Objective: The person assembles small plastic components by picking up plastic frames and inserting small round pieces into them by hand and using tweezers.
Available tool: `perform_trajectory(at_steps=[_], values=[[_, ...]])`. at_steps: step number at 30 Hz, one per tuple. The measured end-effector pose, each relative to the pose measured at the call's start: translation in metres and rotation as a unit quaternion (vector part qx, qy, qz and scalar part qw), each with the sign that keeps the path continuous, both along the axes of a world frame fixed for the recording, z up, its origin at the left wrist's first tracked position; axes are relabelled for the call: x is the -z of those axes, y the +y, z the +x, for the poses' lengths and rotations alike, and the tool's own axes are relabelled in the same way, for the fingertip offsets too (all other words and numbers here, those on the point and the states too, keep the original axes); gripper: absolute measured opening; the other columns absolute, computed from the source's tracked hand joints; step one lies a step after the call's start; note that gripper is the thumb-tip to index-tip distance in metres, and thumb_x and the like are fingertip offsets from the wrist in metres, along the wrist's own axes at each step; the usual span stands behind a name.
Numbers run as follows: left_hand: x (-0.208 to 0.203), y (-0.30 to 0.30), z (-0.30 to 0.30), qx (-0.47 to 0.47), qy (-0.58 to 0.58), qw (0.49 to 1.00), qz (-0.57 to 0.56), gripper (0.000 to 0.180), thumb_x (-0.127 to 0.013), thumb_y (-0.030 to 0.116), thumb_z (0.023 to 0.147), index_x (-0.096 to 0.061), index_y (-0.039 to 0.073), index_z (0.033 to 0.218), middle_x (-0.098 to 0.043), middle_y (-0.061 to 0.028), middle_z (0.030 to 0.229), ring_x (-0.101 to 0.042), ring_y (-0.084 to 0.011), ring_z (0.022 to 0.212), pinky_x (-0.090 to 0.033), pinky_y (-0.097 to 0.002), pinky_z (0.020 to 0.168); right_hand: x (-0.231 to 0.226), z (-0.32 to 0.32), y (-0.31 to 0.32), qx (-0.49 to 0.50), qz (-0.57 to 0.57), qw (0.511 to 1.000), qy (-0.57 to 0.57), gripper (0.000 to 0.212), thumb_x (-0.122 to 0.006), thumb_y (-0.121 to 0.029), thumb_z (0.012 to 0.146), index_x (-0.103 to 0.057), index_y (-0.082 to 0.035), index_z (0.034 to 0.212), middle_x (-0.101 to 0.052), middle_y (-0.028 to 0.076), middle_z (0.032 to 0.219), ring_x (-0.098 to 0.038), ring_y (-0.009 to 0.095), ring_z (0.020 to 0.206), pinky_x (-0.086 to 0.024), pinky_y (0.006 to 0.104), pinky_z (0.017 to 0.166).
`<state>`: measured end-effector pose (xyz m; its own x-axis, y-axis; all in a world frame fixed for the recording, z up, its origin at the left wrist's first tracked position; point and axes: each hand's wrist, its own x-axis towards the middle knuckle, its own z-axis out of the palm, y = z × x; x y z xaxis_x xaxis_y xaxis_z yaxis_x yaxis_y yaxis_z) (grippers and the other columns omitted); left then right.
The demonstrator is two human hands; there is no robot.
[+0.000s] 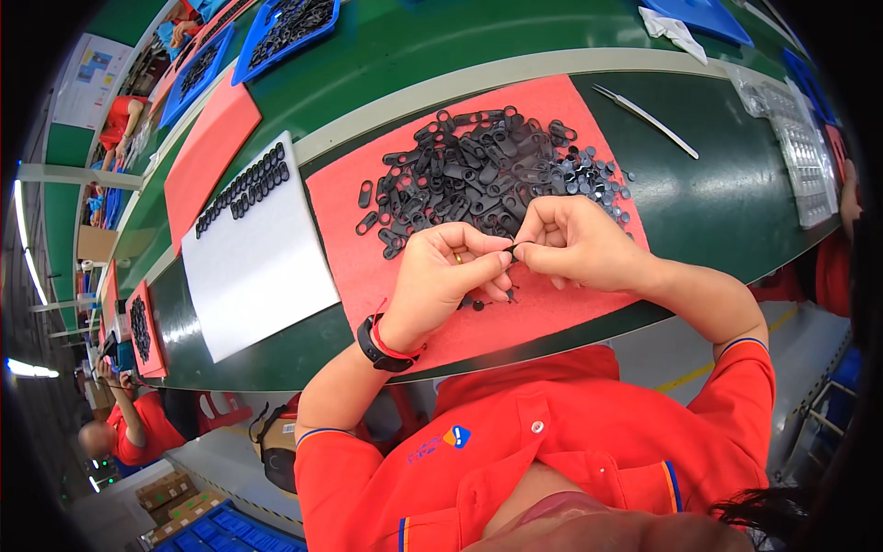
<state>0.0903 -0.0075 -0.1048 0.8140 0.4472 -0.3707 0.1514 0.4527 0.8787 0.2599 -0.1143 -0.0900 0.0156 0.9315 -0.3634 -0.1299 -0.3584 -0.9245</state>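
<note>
My left hand [441, 274] and my right hand [581, 247] meet over a pink mat [441, 333]. Both pinch a small black part [511, 249] between thumbs and fingertips, and most of it is hidden. Just beyond my hands lies a heap of black oblong plastic parts [460, 166] with a ring-shaped hole at one end. Small round grey discs [598, 175] are scattered at the heap's right side. A few dark bits [477, 304] lie on the mat under my left fingers.
Left of the mat, a white foam sheet [262, 276] carries neat rows of black parts [248, 184]. Metal tweezers [647, 120] lie on the green table at right, near a clear blister tray [802, 152]. Blue trays [287, 37] stand at the far left. Other people sit nearby.
</note>
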Motion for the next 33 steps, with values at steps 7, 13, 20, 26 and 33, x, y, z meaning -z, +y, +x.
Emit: perform_trajectory(at_steps=[7, 13, 20, 26, 33], values=[[0.001, -0.001, 0.000, 0.000, -0.002, 1.000, -0.004, 0.007, -0.062, -0.003, 0.083, -0.062, -0.004, 0.089, -0.065, -0.0093, 0.073, -0.063, -0.0118, 0.058, -0.054, -0.0222, 0.052, 0.001, -0.001, 0.000, -0.002, -0.001, 1.000, -0.025, 0.008, -0.059, -0.006, 0.084, -0.052, -0.002, 0.082, -0.056, 0.000, 0.066, -0.049, 0.003, 0.050, -0.034, 0.0187, 0.041], [0.001, -0.004, -0.001, -0.010, -0.005, 1.000, -0.005, 0.008, -0.061, -0.003, 0.083, -0.063, -0.004, 0.091, -0.065, -0.0088, 0.074, -0.063, -0.0113, 0.059, -0.054, -0.0224, 0.052, 0.005, -0.002, -0.002, 0.003, 0.022, 0.999, -0.032, 0.008, -0.059, -0.004, 0.083, -0.051, -0.001, 0.081, -0.055, -0.001, 0.066, -0.047, 0.001, 0.052, -0.034, 0.0183, 0.042], [0.002, -0.007, -0.001, -0.022, -0.034, 0.999, -0.024, 0.008, -0.061, -0.003, 0.083, -0.064, -0.004, 0.091, -0.065, -0.0090, 0.074, -0.063, -0.0115, 0.059, -0.054, -0.0227, 0.052, 0.001, -0.002, -0.003, -0.003, 0.020, 0.999, -0.035, 0.008, -0.058, -0.003, 0.083, -0.050, -0.001, 0.081, -0.054, -0.001, 0.068, -0.047, 0.000, 0.055, -0.034, 0.0177, 0.043], [0.003, -0.008, -0.001, -0.025, -0.031, 0.999, -0.013, 0.008, -0.061, -0.003, 0.083, -0.064, -0.004, 0.090, -0.065, -0.0092, 0.074, -0.063, -0.0118, 0.059, -0.054, -0.0233, 0.052, 0.005, -0.002, -0.003, -0.001, 0.015, 0.999, -0.033, 0.008, -0.058, -0.002, 0.083, -0.050, -0.002, 0.081, -0.055, -0.001, 0.068, -0.047, 0.000, 0.054, -0.034, 0.0186, 0.043], [0.003, -0.006, 0.000, -0.040, -0.049, 0.998, 0.005, 0.012, -0.062, 0.000, 0.084, -0.062, -0.005, 0.095, -0.066, -0.0101, 0.076, -0.064, -0.0121, 0.061, -0.054, -0.0228, 0.053, -0.003, 0.000, 0.003, 0.005, -0.010, 1.000, -0.023, 0.008, -0.057, -0.007, 0.085, -0.051, -0.002, 0.083, -0.056, 0.000, 0.067, -0.047, 0.002, 0.049, -0.034, 0.0183, 0.041]])
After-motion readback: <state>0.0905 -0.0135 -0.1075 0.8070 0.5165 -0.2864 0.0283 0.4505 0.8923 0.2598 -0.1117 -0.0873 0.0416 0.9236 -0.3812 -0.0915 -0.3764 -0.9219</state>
